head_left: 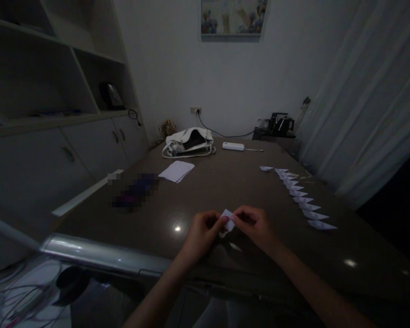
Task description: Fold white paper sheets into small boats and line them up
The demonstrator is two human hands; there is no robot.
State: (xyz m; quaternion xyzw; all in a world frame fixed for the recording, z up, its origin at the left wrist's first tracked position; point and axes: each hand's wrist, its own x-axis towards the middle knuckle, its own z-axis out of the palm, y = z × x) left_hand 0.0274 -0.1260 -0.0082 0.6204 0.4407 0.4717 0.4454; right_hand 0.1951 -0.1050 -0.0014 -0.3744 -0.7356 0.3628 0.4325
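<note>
Between my two hands is a small piece of folded white paper point(227, 222), raised just over the near part of the brown table. My left hand point(205, 230) pinches its left side between thumb and fingers. On its right side my right hand point(254, 223) grips the edge with thumb and index finger. The far corner of the paper points up and away from me. Off to the right, several folded paper boats point(304, 200) stand in a slanting row. A stack of white paper sheets point(176, 171) lies farther back on the left.
A white bag point(189, 142) and a white power strip or similar device point(233, 146) lie at the table's point(222, 182) far end. A blurred dark item point(135, 190) is at the left. Black kettles point(282, 124) stand beyond the far right corner; a silver rail point(102, 255) edges the near left.
</note>
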